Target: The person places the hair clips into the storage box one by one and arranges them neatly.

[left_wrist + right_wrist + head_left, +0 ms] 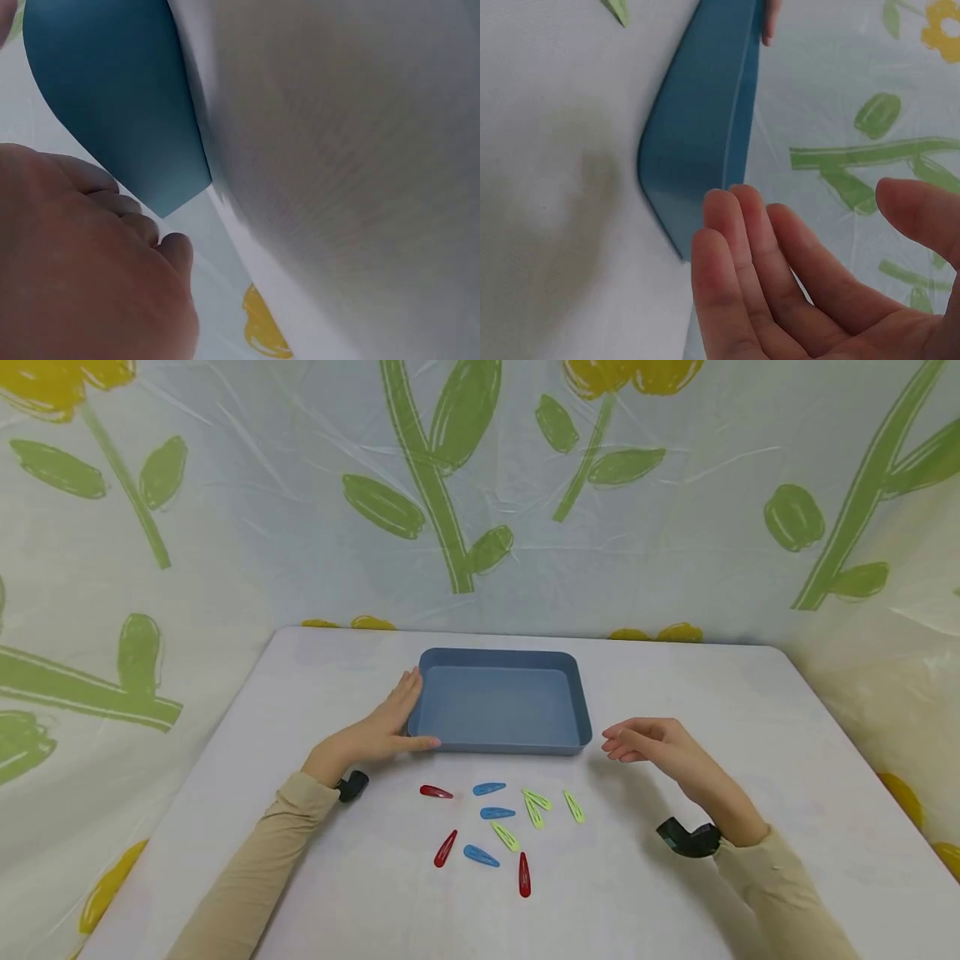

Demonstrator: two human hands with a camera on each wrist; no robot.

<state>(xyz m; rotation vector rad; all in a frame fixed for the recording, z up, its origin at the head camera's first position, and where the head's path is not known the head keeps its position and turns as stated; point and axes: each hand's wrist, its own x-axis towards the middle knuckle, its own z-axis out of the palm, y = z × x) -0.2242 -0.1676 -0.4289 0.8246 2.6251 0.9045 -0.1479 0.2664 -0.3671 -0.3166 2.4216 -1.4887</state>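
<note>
A pale sheet [285, 527] printed with green stems and yellow flowers hangs behind and beside a white table [360, 893]. Toward the table's far edge lies a blue tray [498, 706], one long wall facing the person, with no clip on its floor. The left hand [377, 729] touches the tray at its left end, fingers fairly straight along that wall and thumb reaching out to the near-left corner, so the hand is spread wide around the corner without curling tight. The right hand [666, 750] is just beside the tray's right end, apart from it in the head view; its fingers are loosely bent, the right wrist view shows the thumb well away from them, and it holds nothing. Each wrist bears a dark band, one at the left [352, 786] and one at the right [688, 838]. Smallest are the hair clips, all flat on the table in front of the tray: three red [524, 875], three blue [481, 856] and four green [573, 807], two of the green ones close together at their upper ends. The step in hand looks to be setting or steadying the tray, with no clip yet lifted. Taking up a clip would probably call for the right hand to come down toward the group and narrow into a fingertip pinch on something thin, while the left steadies the tray.
</note>
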